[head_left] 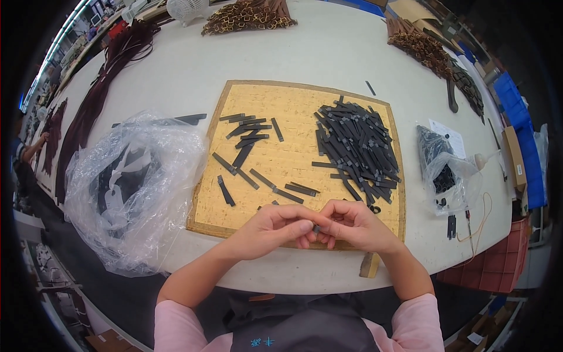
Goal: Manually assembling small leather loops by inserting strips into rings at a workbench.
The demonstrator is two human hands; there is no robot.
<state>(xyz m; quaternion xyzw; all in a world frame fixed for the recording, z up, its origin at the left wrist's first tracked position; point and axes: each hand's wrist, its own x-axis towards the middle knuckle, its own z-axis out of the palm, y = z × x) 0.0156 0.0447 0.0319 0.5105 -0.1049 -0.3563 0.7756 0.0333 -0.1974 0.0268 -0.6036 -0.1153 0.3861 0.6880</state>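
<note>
- The left grip (278,230) and the right grip (355,226) meet fingertip to fingertip over the board's near edge, pinched closed on a small dark piece (317,229).
- That piece sits right at the fingertips, between the two, mostly hidden; held so, I'd guess, for both thumbs to bear on it.
- Just beyond, on the tan board (293,105), loose black strips (243,156) lie scattered left, perhaps to keep them apart; a heaped pile (355,144) lies right, seemingly within easy reach.
- Across the pale surface (328,53), brown buckled straps (249,17) lie far off, likely out of the way.
</note>
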